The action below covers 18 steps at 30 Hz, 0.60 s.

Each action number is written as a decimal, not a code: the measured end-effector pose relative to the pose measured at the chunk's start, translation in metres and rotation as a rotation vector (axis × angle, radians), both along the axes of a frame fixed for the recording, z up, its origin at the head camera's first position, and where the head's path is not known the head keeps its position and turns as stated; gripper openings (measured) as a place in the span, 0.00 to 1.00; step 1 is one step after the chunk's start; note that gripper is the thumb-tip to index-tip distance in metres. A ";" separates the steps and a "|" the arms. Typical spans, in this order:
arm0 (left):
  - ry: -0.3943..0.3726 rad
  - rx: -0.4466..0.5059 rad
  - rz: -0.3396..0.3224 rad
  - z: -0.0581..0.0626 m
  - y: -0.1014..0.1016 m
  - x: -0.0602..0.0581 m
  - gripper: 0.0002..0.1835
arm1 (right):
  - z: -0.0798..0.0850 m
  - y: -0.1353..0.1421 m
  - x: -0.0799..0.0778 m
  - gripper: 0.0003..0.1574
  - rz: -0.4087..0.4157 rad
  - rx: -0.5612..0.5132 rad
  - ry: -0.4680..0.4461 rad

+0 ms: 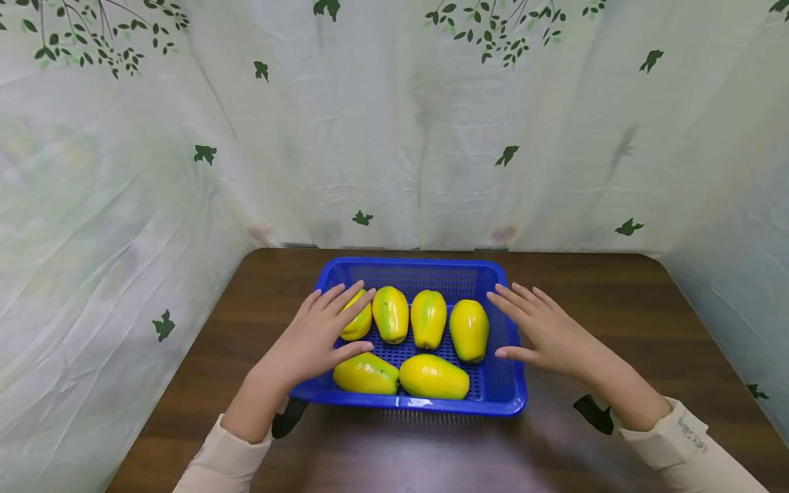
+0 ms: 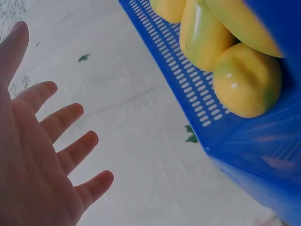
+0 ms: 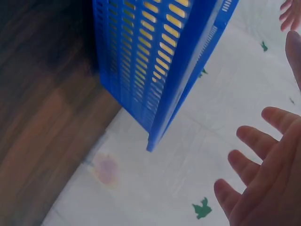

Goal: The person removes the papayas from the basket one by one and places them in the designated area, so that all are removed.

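A blue plastic basket [image 1: 431, 405] with slotted walls stands on the table, holding several yellow fruits tinged green, papaya- or mango-like in shape. One such fruit [image 1: 468, 331] lies at the right, another [image 1: 434, 376] along the front. My left hand [image 1: 320, 329], fingers spread, is over the basket's left side and partly hides the leftmost fruit [image 1: 357, 318]. At the right rim, my right hand [image 1: 548, 332] has its fingers extended toward the basket. Both wrist views show straight, parted fingers with nothing in them, apart from the basket [image 2: 164, 80].
The brown wooden table [image 1: 616, 315] reaches back to a pale curtain [image 1: 394, 137] printed with green leaves. More of this cloth hangs along the left and right. Dark straps [image 1: 594, 414] show under the wrists.
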<state>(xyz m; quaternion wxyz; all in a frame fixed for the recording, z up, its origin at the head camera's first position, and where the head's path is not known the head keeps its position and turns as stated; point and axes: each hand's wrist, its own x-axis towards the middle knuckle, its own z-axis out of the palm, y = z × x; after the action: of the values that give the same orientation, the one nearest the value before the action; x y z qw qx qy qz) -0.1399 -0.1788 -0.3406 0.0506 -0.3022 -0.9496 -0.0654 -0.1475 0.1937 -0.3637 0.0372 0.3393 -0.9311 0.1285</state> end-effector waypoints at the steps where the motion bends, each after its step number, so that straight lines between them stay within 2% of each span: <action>1: -0.001 0.012 0.010 -0.001 -0.002 0.001 0.39 | -0.001 -0.001 0.000 0.51 0.008 -0.006 -0.011; 10: -0.016 0.135 0.112 -0.011 -0.021 0.005 0.39 | -0.008 -0.015 0.003 0.49 0.071 -0.115 -0.088; 14: -0.037 0.210 0.163 -0.019 -0.028 0.008 0.38 | -0.010 -0.024 0.005 0.47 0.065 -0.144 -0.173; 18: -0.082 0.315 0.250 -0.031 -0.037 0.013 0.37 | -0.012 -0.035 0.007 0.45 0.041 -0.167 -0.272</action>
<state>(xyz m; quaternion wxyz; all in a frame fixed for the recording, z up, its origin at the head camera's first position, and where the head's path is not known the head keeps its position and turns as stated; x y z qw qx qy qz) -0.1267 -0.2158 -0.3718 0.0663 -0.1676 -0.9591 -0.2184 -0.1403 0.1591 -0.3755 -0.0637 0.3335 -0.9065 0.2510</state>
